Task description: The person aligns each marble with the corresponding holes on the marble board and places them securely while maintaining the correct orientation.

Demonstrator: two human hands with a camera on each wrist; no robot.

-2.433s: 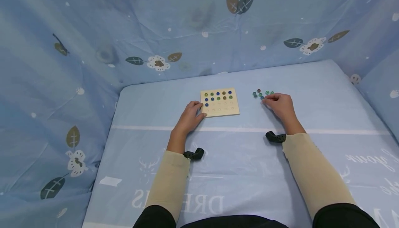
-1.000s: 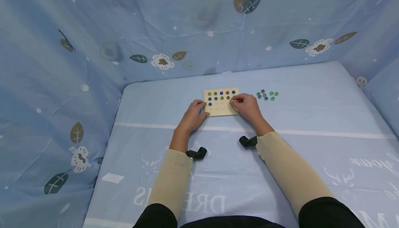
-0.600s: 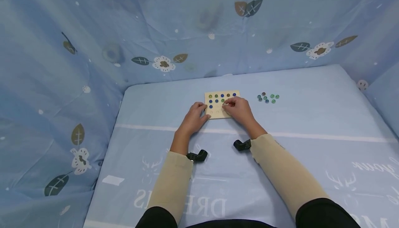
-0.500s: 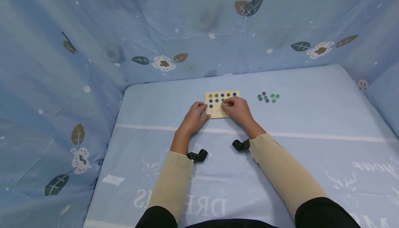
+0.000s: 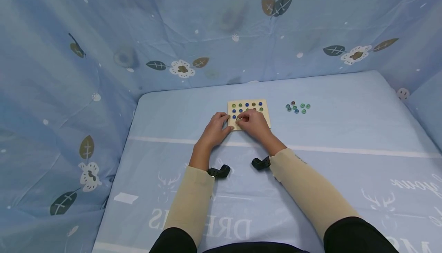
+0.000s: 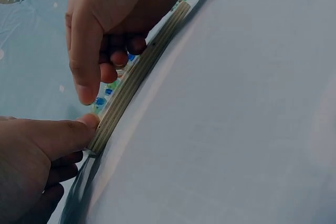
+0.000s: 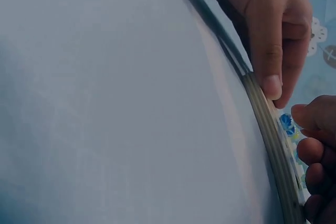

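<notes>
A pale wooden board [image 5: 265, 118] with rows of round hollows lies on the cloth, its far two rows holding blue, green and brownish marbles. A blue marble [image 5: 234, 117] sits at the left of the third row. My left hand [image 5: 213, 129] holds the board's left side, thumb at the near corner, fingers along the edge. Over the third row, my right hand [image 5: 256, 125] pinches a greenish marble [image 5: 238, 119] between thumb and fingertips, close beside that blue one. The right hand hides part of the board's middle. In the left wrist view, the board's near edge [image 6: 137, 72] shows side-on.
Several loose marbles [image 5: 304, 111], mostly green and blue with one brown, lie on the cloth right of the board. A light blue printed cloth [image 5: 331, 118] covers the table, and a patterned curtain [image 5: 221, 22] hangs behind. A white piece of tape [image 5: 126, 198] is at the left.
My right hand has gone from the loose marbles to the board, then moved left across the third row with a marble. My left hand keeps hold of the board's left side.
</notes>
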